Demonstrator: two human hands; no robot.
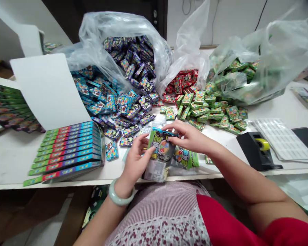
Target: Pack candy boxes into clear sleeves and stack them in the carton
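My left hand (137, 153), with a pale bangle at the wrist, grips a black and green printed packet (161, 155) by its left side, thumb on the front. The packet is tilted up over the table's front edge. At its top my right hand (187, 136) has its fingers closed around the mouth, where a strip of blue (157, 130) shows, perhaps a small box. What lies inside the packet is hidden. Beneath my right hand lies another packet (186, 158) of the same print. A blue small box (111, 150) rests left of my left hand.
Clear bags spill purple small boxes (136, 65), blue ones (87, 89), red ones (182, 82) and green ones (207, 106) along the back. At left stands an open white-lidded display box (66, 150) with stacked rows. A tape dispenser (258, 150) and label sheets (282, 136) lie at right.
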